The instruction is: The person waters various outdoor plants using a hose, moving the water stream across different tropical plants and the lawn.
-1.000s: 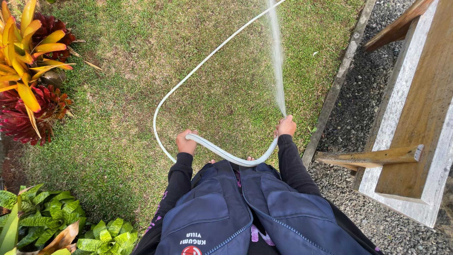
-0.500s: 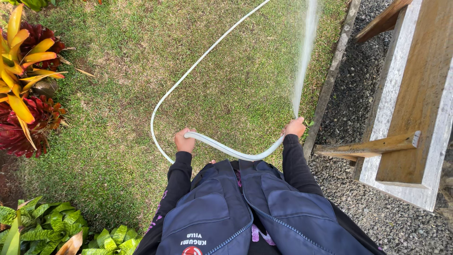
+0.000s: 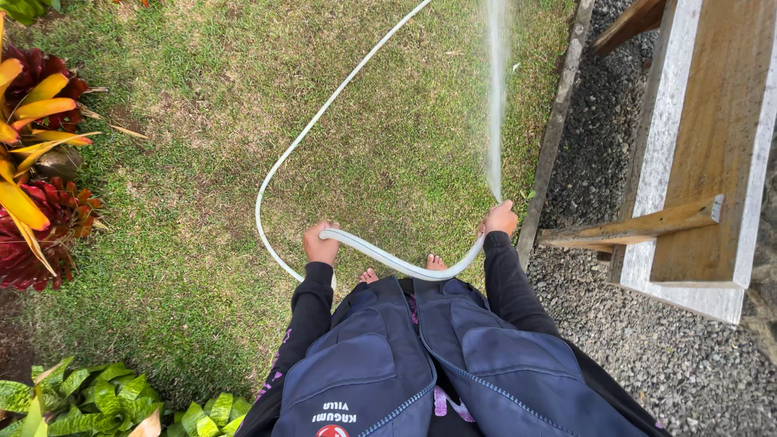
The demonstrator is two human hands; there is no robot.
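Hose [image 3: 324, 109], pale white, looped over grass [image 3: 202, 202], L hand [image 3: 321, 243] & R hand [image 3: 500, 218] both gripping it, water jet [image 3: 494, 97] spraying.

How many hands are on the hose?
2. The left hand grips the hose where it loops back over the grass; the right hand holds the spraying end near the lawn edging. No other hands in view.

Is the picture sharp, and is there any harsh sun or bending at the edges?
Head view: soft, even daylight, no hard shadows on the grass; the water jet is a blurred streak; the hose stays crisp; the wooden structure leans, hinting at wide-angle distortion.
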